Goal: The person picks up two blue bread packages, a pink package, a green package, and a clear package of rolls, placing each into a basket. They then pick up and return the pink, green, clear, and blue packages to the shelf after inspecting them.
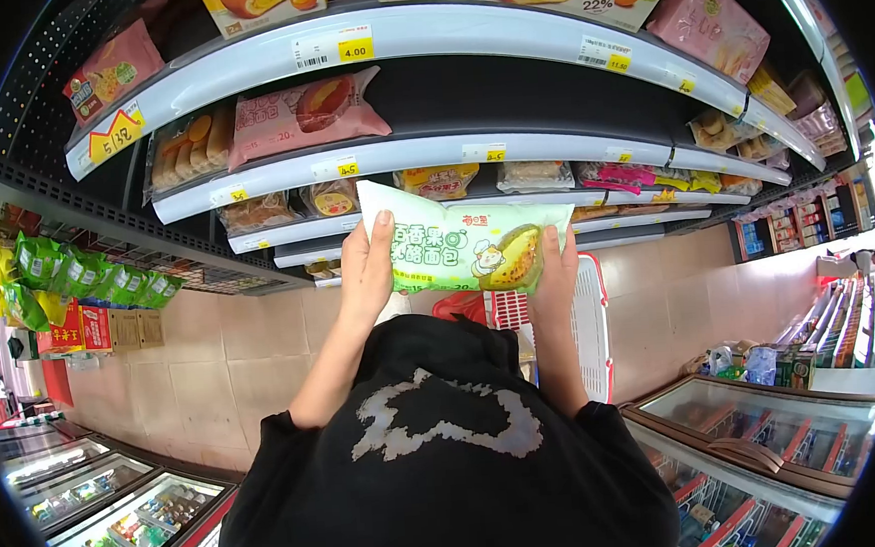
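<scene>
A light green bread package (466,244) is held up level in front of the shelves, its printed front facing me. My left hand (369,263) grips its left end, with the thumb on the front. Around the right end my right hand (554,271) is closed, thumb also on the front. The fingers behind the package are hidden. Just above and to the left, a pink bread package (306,115) lies on the shelf, beside a clear pack of bread rolls (193,151).
Curved shelf edges (470,153) with price tags run ahead of me. A red and white basket (591,329) is below my right hand. Green snack bags (82,270) hang at the left. Glass-topped freezers (757,424) stand at the lower right, others at the lower left.
</scene>
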### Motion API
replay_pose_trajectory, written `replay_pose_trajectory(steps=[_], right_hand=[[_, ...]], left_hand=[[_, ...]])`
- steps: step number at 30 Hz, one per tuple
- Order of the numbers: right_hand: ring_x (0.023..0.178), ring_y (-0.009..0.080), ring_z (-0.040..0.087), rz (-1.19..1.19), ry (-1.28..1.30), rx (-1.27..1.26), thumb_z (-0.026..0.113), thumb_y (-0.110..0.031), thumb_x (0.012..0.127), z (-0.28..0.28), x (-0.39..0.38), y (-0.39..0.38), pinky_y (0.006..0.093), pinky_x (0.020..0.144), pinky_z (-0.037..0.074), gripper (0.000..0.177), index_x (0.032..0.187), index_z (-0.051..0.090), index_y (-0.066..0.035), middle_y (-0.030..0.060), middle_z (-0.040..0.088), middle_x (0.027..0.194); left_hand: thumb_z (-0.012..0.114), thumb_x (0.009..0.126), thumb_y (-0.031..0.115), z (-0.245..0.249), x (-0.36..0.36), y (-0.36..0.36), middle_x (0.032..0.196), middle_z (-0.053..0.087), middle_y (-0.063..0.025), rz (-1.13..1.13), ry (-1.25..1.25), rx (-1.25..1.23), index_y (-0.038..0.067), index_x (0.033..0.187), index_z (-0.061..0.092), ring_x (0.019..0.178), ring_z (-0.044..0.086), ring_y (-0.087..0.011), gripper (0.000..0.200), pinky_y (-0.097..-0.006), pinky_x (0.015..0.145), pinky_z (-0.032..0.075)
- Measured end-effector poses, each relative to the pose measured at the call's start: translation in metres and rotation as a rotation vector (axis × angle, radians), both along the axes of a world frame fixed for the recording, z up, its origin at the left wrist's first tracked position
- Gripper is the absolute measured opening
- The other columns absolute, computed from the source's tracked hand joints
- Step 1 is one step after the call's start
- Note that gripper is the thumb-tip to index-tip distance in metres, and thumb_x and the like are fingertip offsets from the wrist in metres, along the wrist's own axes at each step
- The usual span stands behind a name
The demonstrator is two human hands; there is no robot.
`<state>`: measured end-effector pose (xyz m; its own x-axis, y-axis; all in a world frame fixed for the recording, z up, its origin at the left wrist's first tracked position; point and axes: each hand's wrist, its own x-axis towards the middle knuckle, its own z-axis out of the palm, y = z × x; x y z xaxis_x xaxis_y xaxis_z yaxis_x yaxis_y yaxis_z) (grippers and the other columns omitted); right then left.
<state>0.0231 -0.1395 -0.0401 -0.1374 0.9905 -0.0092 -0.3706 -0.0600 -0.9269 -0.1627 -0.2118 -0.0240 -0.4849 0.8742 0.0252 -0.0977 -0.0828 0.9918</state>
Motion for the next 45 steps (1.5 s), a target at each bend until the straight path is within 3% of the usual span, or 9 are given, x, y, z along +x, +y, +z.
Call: replay_pose_trajectory(steps=[16, 22, 29, 30, 31, 34, 37, 38, 45], right_hand=[[0.097, 0.0145, 0.051, -0.012, -0.01, -0.24, 0.049, -0.026, 0.09, -0.013, 0.015, 0.004, 0.0272, 0.083, 0.043, 0.046, 0.123, 0.037, 0.004, 0.0101, 0.05, 0.11], [0.096, 0.0168, 0.054, -0.017, 0.011, -0.173, 0.048, -0.023, 0.09, -0.006, 0.028, 0.03, 0.0305, 0.08, 0.046, 0.039, 0.12, 0.041, 0.001, 0.0107, 0.052, 0.109], [0.096, 0.0137, 0.053, 0.011, 0.085, 0.05, 0.048, -0.024, 0.091, 0.037, 0.003, 0.094, 0.0273, 0.082, 0.043, 0.035, 0.115, 0.046, 0.001, 0.0085, 0.054, 0.106], [0.096, 0.0137, 0.053, 0.06, 0.13, 0.069, 0.049, -0.025, 0.091, 0.036, -0.002, 0.109, 0.0276, 0.082, 0.042, 0.035, 0.114, 0.047, 0.001, 0.0082, 0.054, 0.106], [0.095, 0.0139, 0.053, 0.057, 0.135, 0.045, 0.05, -0.025, 0.09, 0.035, -0.009, 0.124, 0.0274, 0.081, 0.042, 0.036, 0.114, 0.047, 0.001, 0.0083, 0.054, 0.106], [0.09, 0.0142, 0.054, 0.1, 0.049, 0.104, 0.054, -0.027, 0.088, 0.023, -0.026, 0.165, 0.0266, 0.078, 0.043, 0.038, 0.113, 0.048, 0.002, 0.0073, 0.056, 0.1], [0.068, 0.0135, 0.056, 0.082, -0.095, 0.149, 0.055, -0.031, 0.086, 0.031, -0.043, 0.175, 0.0262, 0.045, 0.045, 0.038, 0.106, 0.05, 0.0, 0.0069, 0.057, 0.086], [0.06, 0.0125, 0.055, 0.078, -0.082, 0.151, 0.055, -0.031, 0.086, 0.029, -0.051, 0.182, 0.0258, 0.036, 0.039, 0.037, 0.109, 0.049, -0.002, 0.0048, 0.056, 0.082], [0.047, 0.0183, 0.057, 0.314, -0.324, 0.154, 0.053, -0.035, 0.086, 0.033, -0.074, 0.188, 0.0252, 0.034, 0.04, 0.046, 0.113, 0.042, 0.001, 0.0121, 0.059, 0.08]], left_hand=[[0.033, 0.094, 0.037, 0.008, 0.004, 0.0, 0.063, 0.057, -0.007, -0.243, -0.155, -0.24, -0.001, 0.097, 0.052, 0.041, 0.05, -0.0086, 0.042, -0.0202, 0.032, 0.036], [0.042, 0.092, 0.032, 0.015, 0.008, 0.007, 0.073, 0.059, -0.0098, -0.28, -0.204, -0.186, -0.002, 0.103, 0.045, 0.047, 0.055, -0.0114, 0.036, -0.02, 0.034, 0.04], [0.06, 0.082, 0.017, 0.037, -0.018, 0.049, 0.094, 0.059, -0.0135, -0.1, 0.172, 0.067, -0.004, 0.11, 0.04, 0.061, 0.06, -0.0134, 0.041, -0.0216, 0.041, 0.046], [0.062, 0.08, 0.017, 0.044, -0.025, 0.056, 0.096, 0.057, -0.016, -0.034, 0.301, 0.06, -0.004, 0.107, 0.044, 0.063, 0.06, -0.0161, 0.039, -0.0259, 0.046, 0.047], [0.062, 0.078, 0.017, 0.041, -0.037, 0.067, 0.098, 0.056, -0.018, 0.088, 0.538, 0.161, -0.003, 0.104, 0.048, 0.075, 0.059, -0.0251, 0.035, -0.0341, 0.062, 0.048], [0.06, 0.076, 0.02, 0.041, -0.069, 0.084, 0.097, 0.054, -0.0174, 0.374, 1.158, 0.205, 0.002, 0.105, 0.05, 0.098, 0.046, -0.0363, 0.036, -0.0426, 0.088, 0.034], [0.057, 0.076, 0.022, 0.038, -0.097, 0.098, 0.101, 0.053, -0.0158, 0.465, 1.42, 0.164, 0.004, 0.104, 0.053, 0.099, 0.046, -0.0356, 0.034, -0.0462, 0.093, 0.032], [0.056, 0.076, 0.024, 0.027, -0.106, 0.104, 0.101, 0.054, -0.0147, 0.522, 1.487, 0.151, 0.005, 0.104, 0.055, 0.101, 0.046, -0.0347, 0.034, -0.0482, 0.096, 0.03], [0.053, 0.077, 0.032, 0.0, -0.12, 0.112, 0.102, 0.055, -0.0125, 0.562, 1.545, 0.134, 0.008, 0.106, 0.057, 0.102, 0.046, -0.0333, 0.038, -0.0474, 0.098, 0.026]])
